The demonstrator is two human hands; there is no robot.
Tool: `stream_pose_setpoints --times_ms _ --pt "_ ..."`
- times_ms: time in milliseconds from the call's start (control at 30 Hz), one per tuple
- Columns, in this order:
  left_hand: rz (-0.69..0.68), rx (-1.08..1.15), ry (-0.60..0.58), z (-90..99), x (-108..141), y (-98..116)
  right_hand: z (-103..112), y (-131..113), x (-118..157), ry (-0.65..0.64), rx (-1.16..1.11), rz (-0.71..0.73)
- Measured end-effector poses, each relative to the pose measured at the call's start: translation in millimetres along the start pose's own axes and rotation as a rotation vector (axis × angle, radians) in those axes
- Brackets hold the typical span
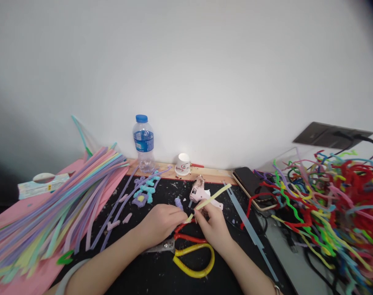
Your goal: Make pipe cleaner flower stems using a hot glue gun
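Observation:
My left hand [163,223] has its fingers closed on the lower end of a pale yellow strip [215,194]. Close beside it, my right hand [211,224] pinches the same strip, whose free end points up and to the right. Behind my right hand lies a pink glue gun [199,193]. Scissors with a yellow loop handle [195,273] and a red one lie beneath and between my hands, on the black mat [143,278]. A small purple coiled piece [178,203] is just beyond my left fingers.
Pastel pipe cleaners [66,205] fill the left side. A bottle [144,143] and paper cup [183,164] stand by the wall. Purple and turquoise pieces [145,190] lie back left. Glue sticks [243,215], a phone [251,184] and tangled colourful pipe cleaners [343,205] are right.

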State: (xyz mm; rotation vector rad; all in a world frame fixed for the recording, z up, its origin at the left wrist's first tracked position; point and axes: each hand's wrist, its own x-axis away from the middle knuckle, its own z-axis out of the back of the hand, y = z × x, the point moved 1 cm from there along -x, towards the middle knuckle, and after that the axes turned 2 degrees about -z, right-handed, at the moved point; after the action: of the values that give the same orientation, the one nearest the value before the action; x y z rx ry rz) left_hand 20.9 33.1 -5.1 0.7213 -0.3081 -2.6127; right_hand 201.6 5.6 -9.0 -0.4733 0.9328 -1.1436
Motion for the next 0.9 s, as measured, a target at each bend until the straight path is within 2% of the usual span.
stream_pose_setpoints --times_ms 133,300,467,633,767,900 --pt "0.044 0.073 0.045 0.0 1 0 0 1 0 0.012 -0.028 -0.027" --pt "0.303 0.262 0.118 3.8 -2 -1 4 -2 1 0.096 -0.066 0.002" --pt "0.485 0.500 0.155 5.0 -5 0 7 -7 2 0.152 -0.070 0.137" --pt "0.558 0.760 0.112 -3.0 -4 -1 5 -11 5 0.047 -0.047 0.285" --pt "0.614 0.905 0.119 -7.5 -5 -2 5 -13 6 -0.009 0.006 0.325" --pt "0.626 0.951 0.131 -8.1 -5 -3 5 -13 6 -0.030 0.043 0.347"
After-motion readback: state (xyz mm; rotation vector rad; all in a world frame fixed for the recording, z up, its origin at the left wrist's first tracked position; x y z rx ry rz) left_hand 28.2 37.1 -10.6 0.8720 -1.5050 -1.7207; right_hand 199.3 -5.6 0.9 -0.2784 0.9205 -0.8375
